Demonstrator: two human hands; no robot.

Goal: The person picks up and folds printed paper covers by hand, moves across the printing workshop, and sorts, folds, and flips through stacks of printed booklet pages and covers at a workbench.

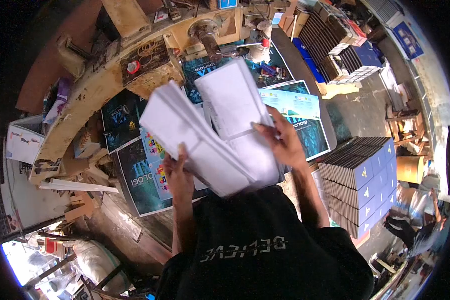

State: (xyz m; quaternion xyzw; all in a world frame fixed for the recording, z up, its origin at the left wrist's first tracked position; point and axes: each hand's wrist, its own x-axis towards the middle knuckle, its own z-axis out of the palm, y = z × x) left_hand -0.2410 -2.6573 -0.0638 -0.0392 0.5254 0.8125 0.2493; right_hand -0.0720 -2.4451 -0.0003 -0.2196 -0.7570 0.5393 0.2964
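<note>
Two stacks of white paper are held up over the table in front of my chest. My left hand (179,175) grips the outer edge of the left stack (185,132), its thumb on top. The right stack (235,100) is gripped at its right edge by my right hand (282,140), thumb on top and fingers beneath. The stacks lean apart at the far end and meet or overlap near my chest. Dark printed sheets marked BIOLOGI (145,175) lie under and around them, with a light blue printed sheet (292,104) on the right.
A worn machine frame (105,75) curves along the far and left side. Tall piles of blue-covered books (357,185) stand at the right, more (330,45) at the back right. Small items (272,71) lie near the machine. Another person (420,232) is at the far right.
</note>
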